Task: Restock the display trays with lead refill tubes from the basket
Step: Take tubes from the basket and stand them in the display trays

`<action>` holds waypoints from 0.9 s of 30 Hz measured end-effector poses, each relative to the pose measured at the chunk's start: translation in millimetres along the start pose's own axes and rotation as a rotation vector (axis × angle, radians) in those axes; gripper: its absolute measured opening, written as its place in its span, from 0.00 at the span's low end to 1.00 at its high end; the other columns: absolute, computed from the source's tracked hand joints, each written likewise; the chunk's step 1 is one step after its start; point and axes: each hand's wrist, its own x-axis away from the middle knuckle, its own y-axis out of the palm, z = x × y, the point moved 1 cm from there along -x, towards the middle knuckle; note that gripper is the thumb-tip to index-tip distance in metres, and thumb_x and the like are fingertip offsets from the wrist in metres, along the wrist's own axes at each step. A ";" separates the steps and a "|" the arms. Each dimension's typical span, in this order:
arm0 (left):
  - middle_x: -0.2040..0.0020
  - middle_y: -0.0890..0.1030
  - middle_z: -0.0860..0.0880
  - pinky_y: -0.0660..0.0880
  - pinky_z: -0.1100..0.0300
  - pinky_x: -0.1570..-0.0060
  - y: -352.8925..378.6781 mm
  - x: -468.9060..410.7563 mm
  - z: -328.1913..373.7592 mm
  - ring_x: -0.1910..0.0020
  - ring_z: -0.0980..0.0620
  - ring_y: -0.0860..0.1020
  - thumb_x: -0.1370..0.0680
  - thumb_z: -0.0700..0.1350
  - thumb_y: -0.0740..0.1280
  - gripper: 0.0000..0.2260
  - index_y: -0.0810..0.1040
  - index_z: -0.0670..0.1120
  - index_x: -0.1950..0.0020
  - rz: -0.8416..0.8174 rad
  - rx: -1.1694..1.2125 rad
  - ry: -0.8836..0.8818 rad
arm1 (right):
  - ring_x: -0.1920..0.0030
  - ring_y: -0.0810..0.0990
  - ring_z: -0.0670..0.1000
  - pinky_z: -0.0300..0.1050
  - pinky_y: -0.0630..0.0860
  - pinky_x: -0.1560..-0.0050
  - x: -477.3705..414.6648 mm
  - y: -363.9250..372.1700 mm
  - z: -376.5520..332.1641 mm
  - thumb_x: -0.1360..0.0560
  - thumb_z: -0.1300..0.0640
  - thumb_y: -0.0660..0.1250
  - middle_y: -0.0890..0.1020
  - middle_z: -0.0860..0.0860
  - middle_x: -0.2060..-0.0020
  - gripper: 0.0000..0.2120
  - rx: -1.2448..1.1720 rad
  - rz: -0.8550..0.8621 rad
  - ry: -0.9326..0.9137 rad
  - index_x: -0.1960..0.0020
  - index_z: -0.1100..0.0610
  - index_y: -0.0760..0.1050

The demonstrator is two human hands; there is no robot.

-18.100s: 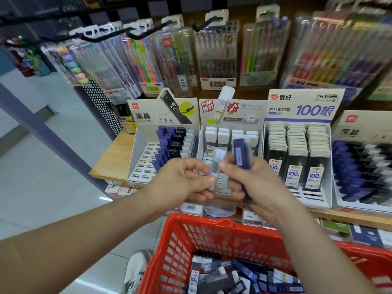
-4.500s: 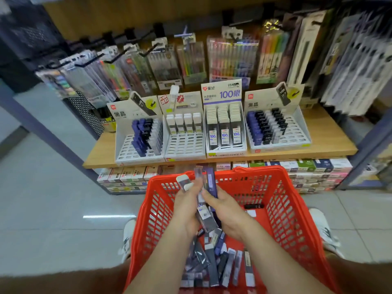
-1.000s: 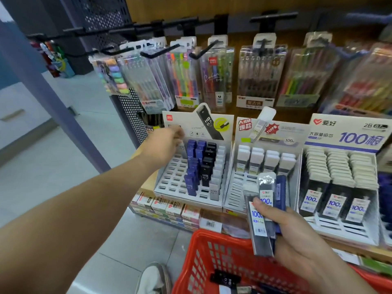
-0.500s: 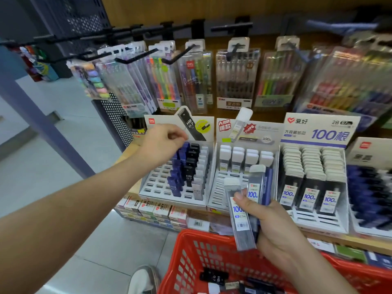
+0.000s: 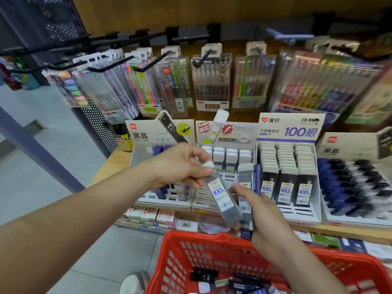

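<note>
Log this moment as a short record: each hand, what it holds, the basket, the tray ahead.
left hand: pinches the capped end of a clear white-capped lead tube labelled 100
right hand: grips a second clear white-capped tube and a dark blue plastic tube
tube contact: the first tube's lower end reaches the right hand; whether it touches, cannot tell
red plastic basket: below both hands, loose tubes inside
white slotted display tray: behind the hands, white-capped tubes in back rows, front slots empty
</note>
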 end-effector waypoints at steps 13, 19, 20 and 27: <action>0.65 0.83 0.47 0.79 0.51 0.57 90.1 -40.5 55.8 0.64 0.49 0.81 0.24 0.42 0.69 0.05 0.83 0.47 0.59 0.252 -0.429 0.435 | 0.73 0.73 0.51 0.42 0.71 0.76 31.4 -106.5 -63.8 0.24 0.51 0.68 0.78 0.53 0.68 0.10 -0.128 0.176 -0.336 0.47 0.56 0.75; 0.56 0.83 0.52 0.70 0.63 0.58 142.0 -50.9 43.7 0.56 0.55 0.78 0.23 0.47 0.68 0.07 0.83 0.48 0.48 0.240 -0.647 0.436 | 0.75 0.65 0.48 0.40 0.63 0.78 28.7 -144.6 -64.6 0.20 0.56 0.63 0.73 0.51 0.68 0.08 -0.370 0.213 -0.330 0.43 0.56 0.73; 0.56 0.83 0.53 0.69 0.65 0.59 148.1 -52.4 42.5 0.56 0.55 0.78 0.23 0.47 0.68 0.07 0.83 0.48 0.48 0.234 -0.647 0.433 | 0.75 0.65 0.48 0.39 0.63 0.78 27.8 -149.9 -66.6 0.20 0.57 0.61 0.73 0.50 0.67 0.07 -0.405 0.200 -0.334 0.43 0.55 0.74; 0.62 0.81 0.57 0.67 0.76 0.62 165.5 -59.3 48.4 0.64 0.63 0.75 0.23 0.46 0.69 0.06 0.84 0.49 0.48 0.274 -0.655 0.452 | 0.72 0.70 0.49 0.41 0.70 0.75 27.1 -161.4 -74.4 0.20 0.61 0.56 0.74 0.51 0.65 0.10 -0.575 0.115 -0.342 0.46 0.58 0.77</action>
